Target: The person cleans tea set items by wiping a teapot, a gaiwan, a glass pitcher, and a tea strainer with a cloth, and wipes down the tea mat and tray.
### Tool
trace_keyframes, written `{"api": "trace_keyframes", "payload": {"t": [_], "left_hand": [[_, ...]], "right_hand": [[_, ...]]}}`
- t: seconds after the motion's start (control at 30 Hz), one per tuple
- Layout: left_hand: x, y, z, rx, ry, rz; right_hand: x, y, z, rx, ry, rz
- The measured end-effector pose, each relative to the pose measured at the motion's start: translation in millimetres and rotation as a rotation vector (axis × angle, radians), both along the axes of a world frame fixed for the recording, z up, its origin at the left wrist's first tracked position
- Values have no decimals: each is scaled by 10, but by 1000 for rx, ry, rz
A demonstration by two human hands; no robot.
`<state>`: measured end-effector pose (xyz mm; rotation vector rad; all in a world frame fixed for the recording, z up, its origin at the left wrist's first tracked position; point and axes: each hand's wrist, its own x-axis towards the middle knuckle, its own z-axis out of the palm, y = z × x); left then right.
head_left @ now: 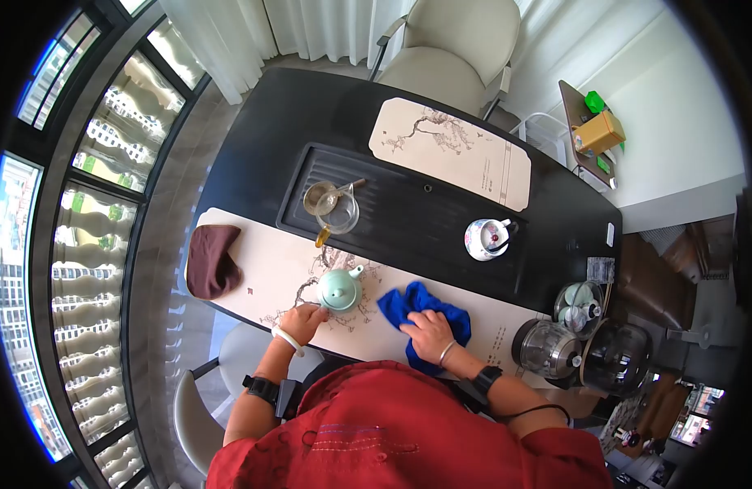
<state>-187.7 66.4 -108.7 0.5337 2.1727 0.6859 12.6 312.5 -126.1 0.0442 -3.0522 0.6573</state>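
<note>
A pale green teapot [338, 291] stands upright, lid on, on the printed beige mat [394, 281], its spout turned to the far right. My left hand [301, 323] is at the near-left side of the pot, opposite the spout, with fingers closed where the handle is; the hand mostly hides that handle. A crumpled blue cloth [449, 316] lies on the mat to the right of the teapot. On top of it rests my right hand [430, 336], fingers curled into the fabric.
A brown cloth [213, 262] lies at the mat's left end. On the black tea tray [392, 216] are a glass pitcher [337, 213], a strainer [318, 197] and a floral white pot [487, 238]. Glass kettles [549, 349] crowd the right end. A second mat [451, 147] lies opposite.
</note>
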Motion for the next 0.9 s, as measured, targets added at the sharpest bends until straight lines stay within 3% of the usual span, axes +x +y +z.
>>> {"api": "trace_keyframes", "payload": {"t": [0.1,0.23,0.37,0.43,0.57,0.77,0.9], "left_hand": [[37,29,-4,98,-49,34],[51,190,-15,162,-35,27],[-18,545,95,155,10,-11],[-34,673,-13,250,27,-10],[-105,1001,17,188,7,-29],[-166,1337,-5,150,18,-128],[-166,1567,-12,126,54,-156]], "right_hand": [[-148,225,39,-151,17,-59],[-851,532,237,31,176,-405],[-667,406,-81,191,42,-337],[-449,360,-26,141,12,-261],[-56,399,43,37,79,-191],[-263,806,155,64,199,-429],[-169,623,-59,123,178,-397]]}}
